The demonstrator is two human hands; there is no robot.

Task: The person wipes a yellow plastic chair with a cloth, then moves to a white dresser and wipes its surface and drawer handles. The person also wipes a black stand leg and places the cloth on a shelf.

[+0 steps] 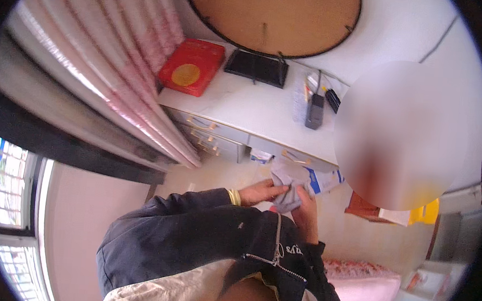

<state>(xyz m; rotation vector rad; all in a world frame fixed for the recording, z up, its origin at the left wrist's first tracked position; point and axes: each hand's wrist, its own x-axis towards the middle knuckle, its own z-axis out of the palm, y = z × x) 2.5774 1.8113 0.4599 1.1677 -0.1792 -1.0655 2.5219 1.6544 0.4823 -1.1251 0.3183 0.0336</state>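
A light grey cloth (pixel 289 191) is bunched up in front of my chest. My left hand (pixel 262 192) grips it from the left, thumb and fingers pressed on the fabric. On the other side my right hand (pixel 305 213) pinches the cloth with the thumb uppermost. Some of the right fingers are hidden behind the fabric. Below and beyond the cloth, a white and blue box (pixel 326 181) rests on the floor.
A white dressing table (pixel 236 95) with drawers stands ahead. It bears a red box (pixel 193 66), a black panel (pixel 257 67) and a dark charger-like block (pixel 315 113). A round mirror-like disc (pixel 271 18) rises behind. Curtains (pixel 116 74) hang left; a pink-covered bed (pixel 361 289) is at right.
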